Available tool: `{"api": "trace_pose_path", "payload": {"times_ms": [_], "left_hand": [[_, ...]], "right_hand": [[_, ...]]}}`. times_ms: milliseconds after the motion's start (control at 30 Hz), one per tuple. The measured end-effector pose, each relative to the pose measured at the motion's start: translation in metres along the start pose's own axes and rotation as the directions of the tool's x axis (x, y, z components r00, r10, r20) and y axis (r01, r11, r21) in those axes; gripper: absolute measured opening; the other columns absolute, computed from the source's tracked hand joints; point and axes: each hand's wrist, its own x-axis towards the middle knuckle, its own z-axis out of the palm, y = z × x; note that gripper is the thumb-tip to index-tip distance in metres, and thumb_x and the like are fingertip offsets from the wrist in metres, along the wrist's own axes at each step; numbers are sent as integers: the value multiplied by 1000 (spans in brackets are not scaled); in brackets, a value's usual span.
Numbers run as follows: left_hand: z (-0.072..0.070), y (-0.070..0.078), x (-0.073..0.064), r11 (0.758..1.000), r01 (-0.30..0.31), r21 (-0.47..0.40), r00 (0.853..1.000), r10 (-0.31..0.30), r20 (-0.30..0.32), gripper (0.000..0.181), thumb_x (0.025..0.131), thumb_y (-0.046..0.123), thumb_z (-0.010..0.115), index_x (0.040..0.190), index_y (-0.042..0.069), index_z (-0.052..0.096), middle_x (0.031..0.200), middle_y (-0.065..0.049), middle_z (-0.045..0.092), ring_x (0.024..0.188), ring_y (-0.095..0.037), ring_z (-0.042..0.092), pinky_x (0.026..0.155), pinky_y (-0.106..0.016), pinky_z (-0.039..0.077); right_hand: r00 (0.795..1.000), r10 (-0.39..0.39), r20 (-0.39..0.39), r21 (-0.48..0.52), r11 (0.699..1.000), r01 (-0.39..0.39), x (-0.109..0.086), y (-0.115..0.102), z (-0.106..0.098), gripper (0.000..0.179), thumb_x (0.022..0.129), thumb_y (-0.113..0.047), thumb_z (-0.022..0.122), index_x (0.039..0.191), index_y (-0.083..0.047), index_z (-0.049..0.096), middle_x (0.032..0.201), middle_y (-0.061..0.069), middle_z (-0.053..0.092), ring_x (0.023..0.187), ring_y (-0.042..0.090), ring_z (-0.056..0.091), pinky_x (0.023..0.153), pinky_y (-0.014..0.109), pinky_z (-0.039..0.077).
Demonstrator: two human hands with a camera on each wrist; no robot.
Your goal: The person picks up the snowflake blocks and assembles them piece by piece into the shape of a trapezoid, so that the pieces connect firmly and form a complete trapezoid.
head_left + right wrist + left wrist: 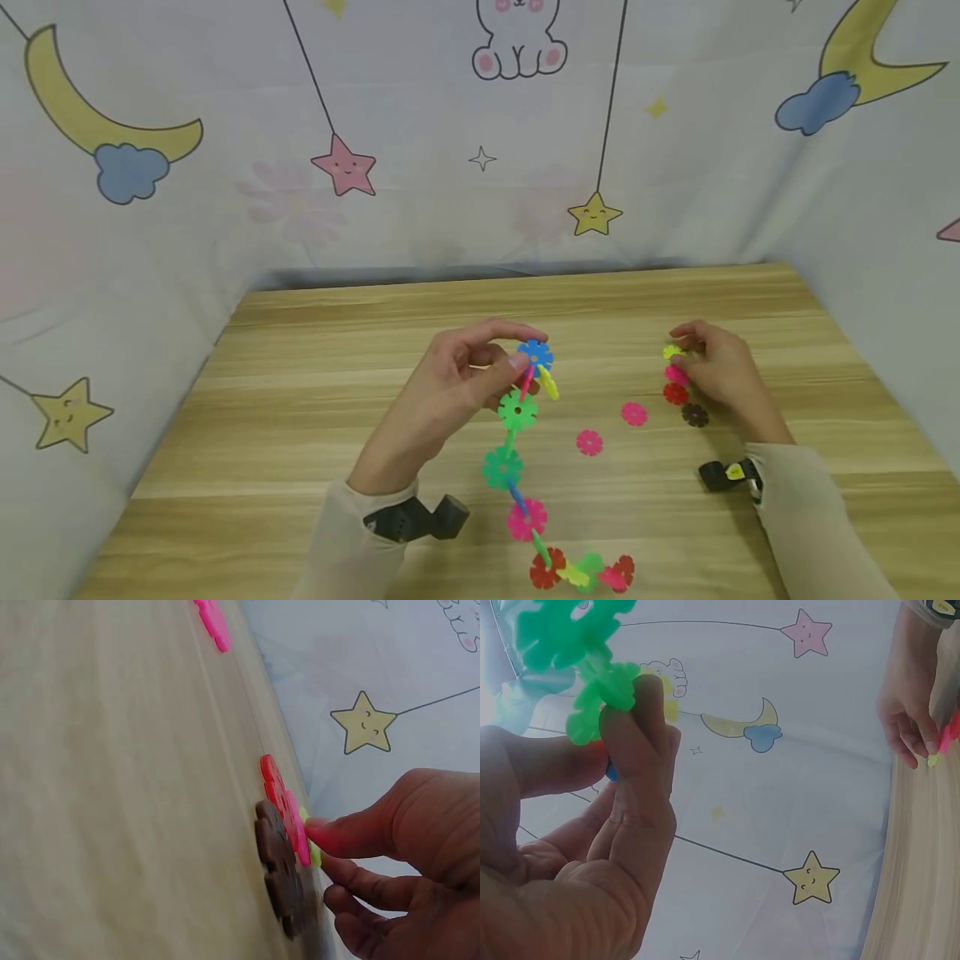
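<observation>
My left hand [457, 383] pinches a blue snowflake building disc [536, 357] between thumb and index finger. From it hangs a chain of interlocked discs: pink, yellow and light green ones near the hand, a darker green disc [502, 468] below, then a pink disc [527, 520]. The chain's lower end bends to the right at a red disc [547, 568]. Over on the right, my right hand [716, 367] pinches a yellow disc [315, 853] at its edge. Right beside those fingertips lie a pink disc [298, 829], a red disc [276, 786] and a brown disc [277, 870].
Two loose pink discs, one nearer the chain [589, 442] and one farther right [634, 413], lie between the hands. The wooden table [300, 400] meets a printed cloth backdrop [435, 217] at its back. Each wrist wears a small black camera [420, 518].
</observation>
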Motion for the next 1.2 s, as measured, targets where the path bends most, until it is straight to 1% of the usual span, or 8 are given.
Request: {"api": "trace_pose_path", "payload": {"times_ms": [200, 400, 533, 633, 767, 933, 1067, 1200], "left_hand": [[1, 0, 0, 1000, -2, 2, 1000, 2, 5, 28, 106, 15, 64, 132, 19, 74, 92, -4, 77, 74, -16, 68, 69, -30, 60], [0, 0, 0, 1000, 4, 4, 1000, -4, 3, 29, 106, 16, 63, 134, 18, 73, 92, -4, 77, 74, -16, 67, 71, -33, 62], [0, 0, 0, 1000, 9, 1, 1000, -9, -1, 29, 106, 16, 63, 134, 18, 73, 89, -4, 75, 73, -16, 66, 72, -35, 64], [1, 0, 0, 1000, 7, -8, 1000, -7, 2, 29, 107, 16, 63, 134, 18, 73, 88, -9, 72, 72, -15, 64, 72, -35, 64], [1, 0, 0, 1000, 5, -24, 1000, -5, 8, 30, 107, 15, 62, 135, 17, 72, 87, -10, 70, 71, -14, 64, 73, -34, 64], [0, 1, 1, 999, 12, -32, 1000, -12, 5, 30, 107, 15, 63, 136, 18, 72, 89, -3, 74, 72, -14, 68, 74, -35, 65], [-1, 1, 1, 999, 15, -40, 1000, -15, -2, 31, 108, 15, 63, 138, 17, 71, 92, -3, 76, 73, -15, 70, 73, -34, 65], [-1, 1, 0, 999, 18, -46, 1000, -19, -20, 35, 108, 12, 61, 141, 17, 68, 87, -1, 74, 72, -16, 71, 72, -34, 65]], "right_hand": [[1000, -7, -14, -10, 1000, 7, 2, -2, 4, 38, 96, -5, 74, 132, -2, 65, 112, 22, 68, 102, 37, 66, 85, 40, 49], [993, -93, -73, 62, 993, 98, 0, -13, 4, 36, 95, -5, 78, 130, -3, 68, 117, 22, 73, 102, 36, 74, 81, 21, 53], [981, -144, -130, 141, 977, 162, -4, -32, -1, 33, 96, -9, 81, 127, -3, 73, 113, 19, 78, 93, 4, 70, 78, 5, 50], [976, -158, -152, 179, 967, 184, -10, -50, -6, 30, 96, -15, 82, 124, -6, 76, 108, 15, 79, 86, -11, 63, 77, 5, 51], [972, -159, -171, 218, 956, 195, -20, -71, -13, 27, 95, -19, 84, 120, -11, 78, 102, 9, 79, 81, -5, 68, 72, 11, 54], [961, -205, -186, 269, 930, 250, -32, -95, -21, 24, 92, -14, 86, 116, -13, 80, 86, -3, 77, 69, 4, 70, 62, 18, 55], [941, -290, -178, 341, 879, 335, -43, -115, -25, 24, 91, -5, 85, 114, -11, 80, 76, -8, 76, 60, 9, 67, 55, 21, 51], [917, -360, -171, 436, 807, 398, -59, -137, -27, 26, 91, 3, 82, 114, -8, 79, 72, -9, 73, 56, 11, 64, 47, 25, 45]]}}
